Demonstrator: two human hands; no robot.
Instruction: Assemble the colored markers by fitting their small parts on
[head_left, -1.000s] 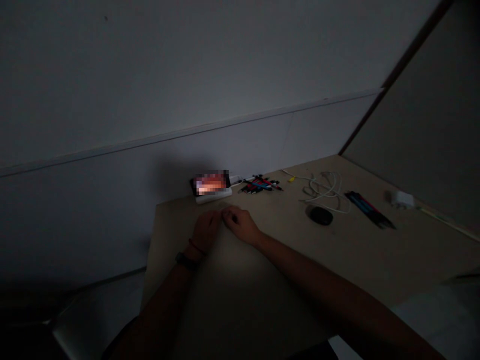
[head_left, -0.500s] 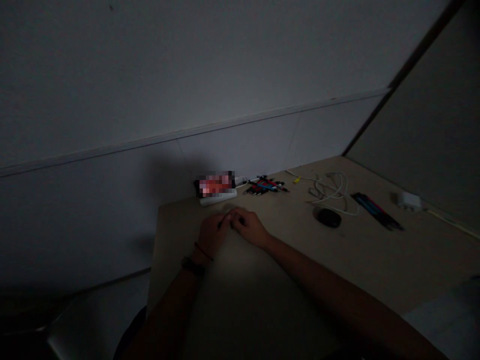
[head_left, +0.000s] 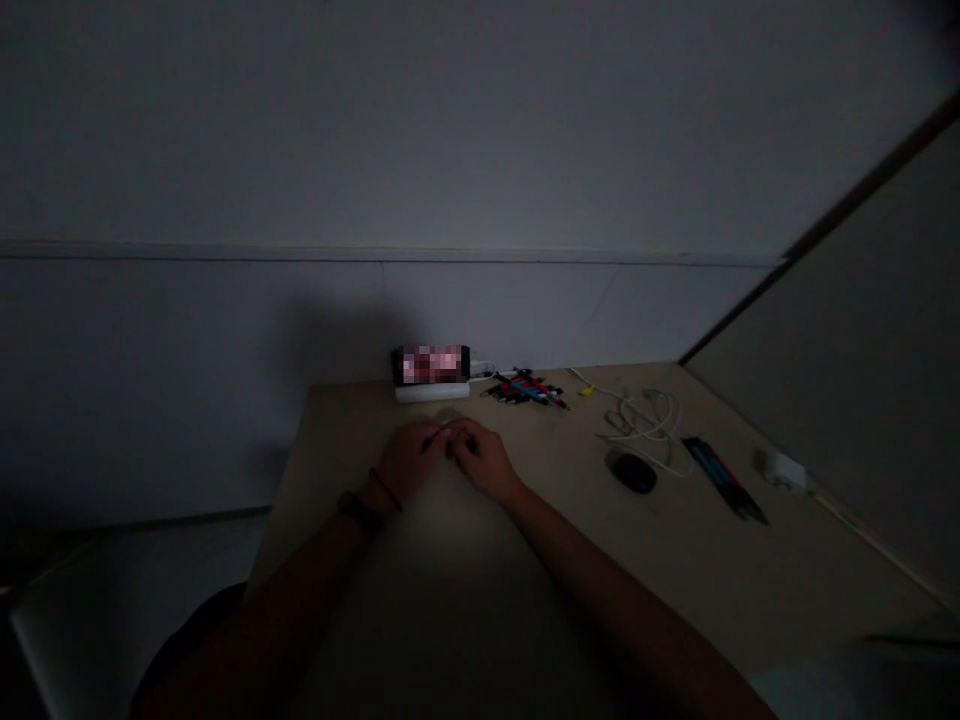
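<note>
The hands (head_left: 446, 455) have open counter (head_left: 675, 570) to their right, up to a black computer mouse (head_left: 634, 473) — a white cable (head_left: 645, 425) and a bundle of dark pens (head_left: 724, 493) lie just past it. Straight ahead, a white block (head_left: 432, 392) and a cluster of pens (head_left: 523, 388) stand in the way, right against the wall (head_left: 375, 200).
</note>
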